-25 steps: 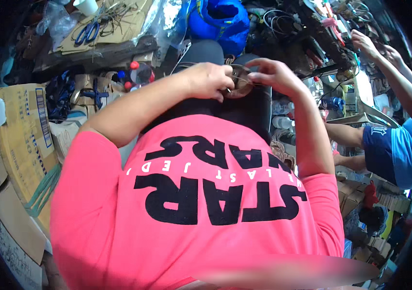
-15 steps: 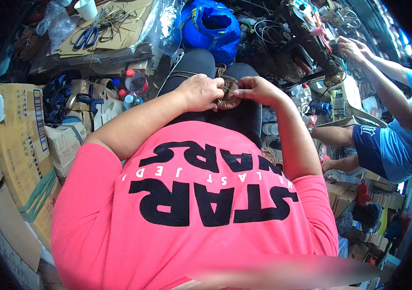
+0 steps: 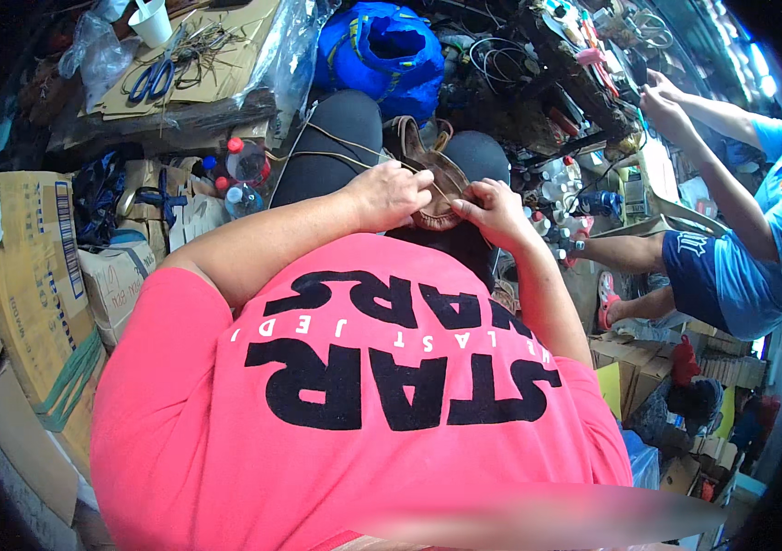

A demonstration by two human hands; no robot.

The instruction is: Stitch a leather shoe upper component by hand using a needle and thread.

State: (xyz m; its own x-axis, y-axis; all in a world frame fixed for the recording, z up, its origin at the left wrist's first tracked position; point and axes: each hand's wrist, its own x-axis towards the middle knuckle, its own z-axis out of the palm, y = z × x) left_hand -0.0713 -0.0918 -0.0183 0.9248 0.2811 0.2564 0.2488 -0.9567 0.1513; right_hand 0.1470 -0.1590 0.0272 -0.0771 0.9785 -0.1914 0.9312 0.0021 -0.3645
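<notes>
A brown leather shoe (image 3: 443,174), moccasin-like with a gathered toe, rests in my lap between my knees, its opening facing up. My left hand (image 3: 393,195) is closed at the shoe's left edge, pinching a thin tan cord (image 3: 334,138). That cord loops from the hand across my left thigh, and a short length also spans the shoe toward the other hand. On the shoe's right rim, my right hand (image 3: 494,209) is closed, thumb and fingers pinching the edge near the toe. Whether a needle is in either hand is too small to tell.
Ahead stands a blue bag (image 3: 382,55). Scissors (image 3: 152,81), loose strands and a white cup (image 3: 150,23) lie on cardboard at the far left. Bottles (image 3: 244,199) and boxes (image 3: 115,285) crowd my left. A person in blue (image 3: 731,266) works at the right.
The shoe has tilted so more of its opening and back shows. My hands have moved slightly apart and lower, and the cord now spreads in a wider loop over my left thigh.
</notes>
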